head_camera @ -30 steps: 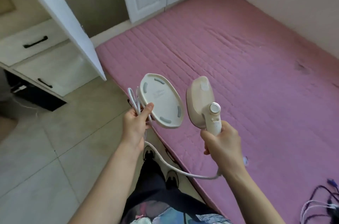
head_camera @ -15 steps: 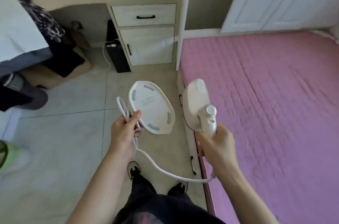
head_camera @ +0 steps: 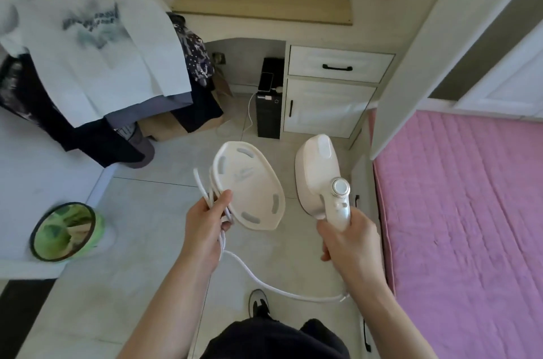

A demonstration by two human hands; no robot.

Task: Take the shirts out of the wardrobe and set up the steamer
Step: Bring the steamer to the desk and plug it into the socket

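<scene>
I have turned from the bed toward the desk (head_camera: 264, 26); my right grip (head_camera: 349, 244) holds the steamer (head_camera: 320, 179), my left grip (head_camera: 205, 220) its base (head_camera: 249, 188) and cord (head_camera: 264, 282). Shirts (head_camera: 97, 44) lie left, so setup is next.

One cream handheld plastic steamer (head_camera: 318, 176). One cream oval plastic base plate (head_camera: 249, 191), left of the steamer. One white power cord (head_camera: 264, 282), looped. Two hands: left hand (head_camera: 205, 226), right hand (head_camera: 349, 244). One white printed T-shirt (head_camera: 100, 44), far left of the steamer. One green round bin (head_camera: 66, 230). One black computer tower (head_camera: 269, 100). One white drawer (head_camera: 338, 64), one white cabinet door (head_camera: 326, 108). One pink quilted bed (head_camera: 470, 226).
</scene>
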